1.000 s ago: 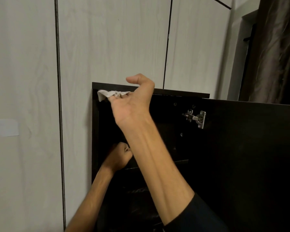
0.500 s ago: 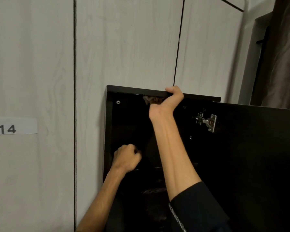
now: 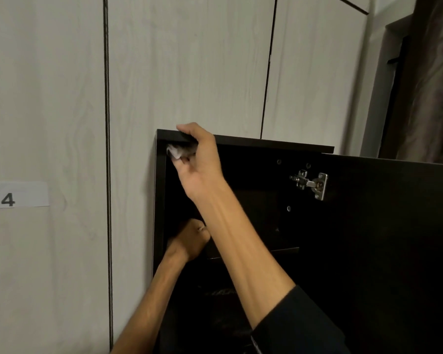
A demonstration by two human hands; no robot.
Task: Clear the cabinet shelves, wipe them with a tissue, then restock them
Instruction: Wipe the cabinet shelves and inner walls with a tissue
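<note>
Dark laminate cabinet (image 3: 241,143), top inner edge under the wipe.

We found our right hand (image 3: 200,162) had slid from mid-panel to the upper left corner, thumb hooked over the top board, fingers pinching the crumpled white tissue (image 3: 175,151) against its underside; we judged the wiping step well underway. The tissue looked bunched and greyish. Our left hand (image 3: 189,241) stayed lower inside, curled shut; whether around the shelf (image 3: 279,251) edge we could not tell.
</note>
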